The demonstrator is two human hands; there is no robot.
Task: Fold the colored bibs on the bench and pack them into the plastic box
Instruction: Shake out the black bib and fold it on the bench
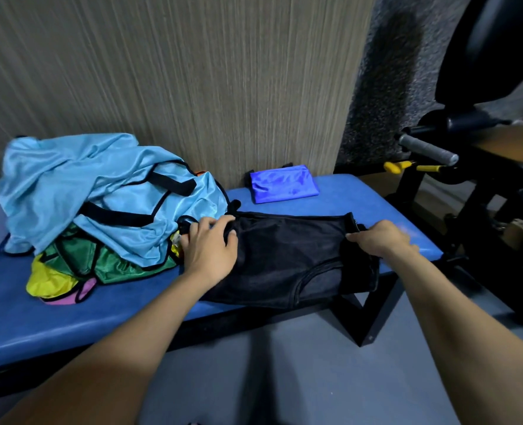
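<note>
A black bib [287, 256] lies spread on the blue table [70, 317] between both hands. The left hand [209, 250] curls its fingers around the bib's left edge; the right hand [379, 237] pinches its right edge. Left of the left hand sits a pile of bibs [100, 204]. Beyond the hands lies a folded blue bib [281, 184].

A black padded metal gym machine [480, 179] with yellow knobs is standing right of the right hand [379, 237]; a striped beige wall panel [192, 87] is rising beyond both hands.
</note>
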